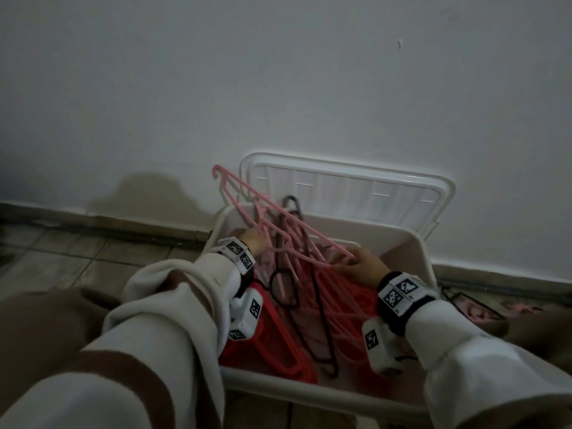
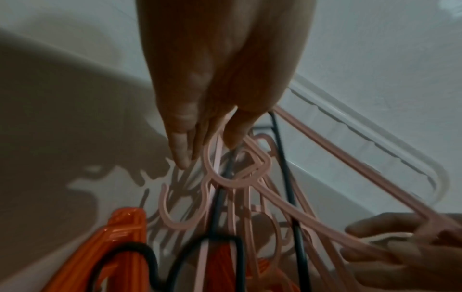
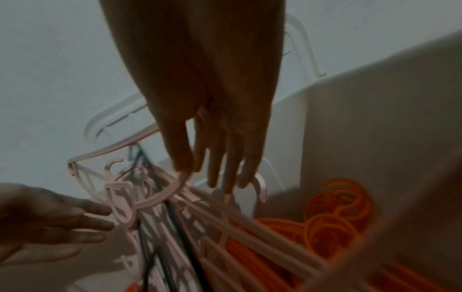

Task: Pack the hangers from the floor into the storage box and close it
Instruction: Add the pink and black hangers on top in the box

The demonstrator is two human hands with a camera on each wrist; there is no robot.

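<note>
Both forearms, in pale sleeves with brown bands, reached forward over the near rim of the storage box [image 1: 424,258]; each wrist wore a strap with white blocks bearing black-and-white square marker patterns, and no readable words showed on them. The left hand [image 1: 253,241] sat inside the box near its left wall, fingers pointing down and pinching the hook of a pink hanger [image 2: 232,171]; the right hand [image 1: 365,267] sat toward the box's right side, fingers extended downward and closed on one end of the pink hangers [image 1: 278,230], which slanted up and leftward out of the box, one hook rising past its far left corner. Black hangers [image 1: 284,292] were tangled among the pink ones inside the box; red hangers [image 1: 263,345] lay flat on the bottom toward the near wall. The lid [image 1: 346,187] stood open behind the box, leaning against the wall [image 1: 278,72]. More hangers [image 1: 473,308] lay on the floor just right of the box.
</note>
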